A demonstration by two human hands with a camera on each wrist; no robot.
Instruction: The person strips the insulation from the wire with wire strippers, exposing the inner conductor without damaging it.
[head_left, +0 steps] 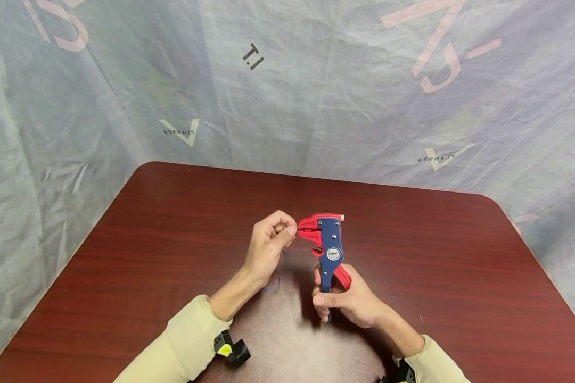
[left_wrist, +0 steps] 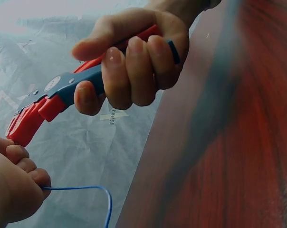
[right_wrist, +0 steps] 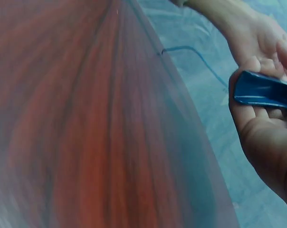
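A red and blue wire stripper (head_left: 332, 242) stands raised above the table, its red head pointing left. My right hand (head_left: 352, 300) grips it by the handles, fingers wrapped round the blue one in the left wrist view. Right at the tool's mouth, my left hand (head_left: 268, 242) pinches a thin blue wire (left_wrist: 81, 188) between thumb and fingers. The wire's loose length leaves the left hand and bends downward. Fingertips hide the wire's end, so whether it sits inside the mouth cannot be seen. In the right wrist view the blue handle's end (right_wrist: 262, 90) shows.
Both hands are over a dark red wood-grain table (head_left: 182, 213) with rounded far corners. Grey printed sheeting (head_left: 287, 106) hangs behind and beside it. A small black device (head_left: 232, 348) is strapped at the left wrist. Tiny specks lie right of the right hand.
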